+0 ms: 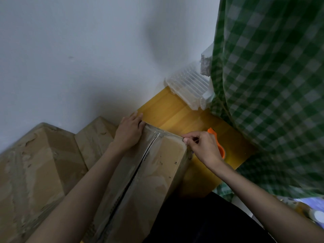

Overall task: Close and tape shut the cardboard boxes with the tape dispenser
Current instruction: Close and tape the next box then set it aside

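A closed cardboard box [157, 172] stands in front of me, its top flaps meeting along a centre seam covered with clear tape [140, 160]. My left hand [128, 132] lies flat on the far left corner of the box top, fingers over the far edge. My right hand [201, 146] is at the far right corner, thumb and forefinger pinching at the tape end by the box edge. An orange tape dispenser [219, 142] lies on the wooden floor just behind my right hand, partly hidden by it.
Two more worn cardboard boxes [35, 169] stand to the left against the white wall. A green checked cloth [271, 85] hangs at the right. Clear ribbed plastic packaging [189, 88] lies on the yellow wooden floor [171, 111] by the wall. A tape roll [315, 216] sits bottom right.
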The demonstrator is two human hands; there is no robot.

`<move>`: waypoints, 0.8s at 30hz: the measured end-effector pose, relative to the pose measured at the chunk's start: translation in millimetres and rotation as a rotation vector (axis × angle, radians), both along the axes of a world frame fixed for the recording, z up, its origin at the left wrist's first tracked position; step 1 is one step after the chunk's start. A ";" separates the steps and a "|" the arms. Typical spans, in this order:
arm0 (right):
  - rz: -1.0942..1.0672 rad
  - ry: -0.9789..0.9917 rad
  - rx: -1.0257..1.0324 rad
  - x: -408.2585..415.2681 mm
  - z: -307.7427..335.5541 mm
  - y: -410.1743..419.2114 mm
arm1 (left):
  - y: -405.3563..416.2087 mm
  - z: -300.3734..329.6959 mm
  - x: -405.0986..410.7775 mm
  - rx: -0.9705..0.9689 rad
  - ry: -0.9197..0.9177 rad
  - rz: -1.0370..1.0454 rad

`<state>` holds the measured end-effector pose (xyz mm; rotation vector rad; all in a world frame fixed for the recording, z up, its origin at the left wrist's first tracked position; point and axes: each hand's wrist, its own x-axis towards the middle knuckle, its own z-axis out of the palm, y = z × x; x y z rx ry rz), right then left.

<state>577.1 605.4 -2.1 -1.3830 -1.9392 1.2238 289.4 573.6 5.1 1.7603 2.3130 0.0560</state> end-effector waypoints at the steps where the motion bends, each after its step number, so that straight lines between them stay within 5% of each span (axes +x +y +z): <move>1: 0.000 0.010 0.002 0.3 -0.1 -0.1 | 0.4 0.5 1.8 0.019 -0.062 -0.056; 5: 0.003 0.017 -0.003 -3.2 -4.8 0.4 | -4.3 8.3 32.6 0.041 -0.400 -0.195; 11: -0.013 0.034 0.002 -14.8 -10.8 2.3 | 6.8 8.6 57.0 0.061 -0.555 -0.133; 16: -0.037 0.106 -0.063 -5.9 -7.2 0.2 | 12.3 22.0 43.3 -0.006 -0.552 -0.110; 24: -0.071 0.084 -0.081 -3.2 -11.2 -2.5 | -15.1 23.3 -17.3 0.238 -0.439 0.188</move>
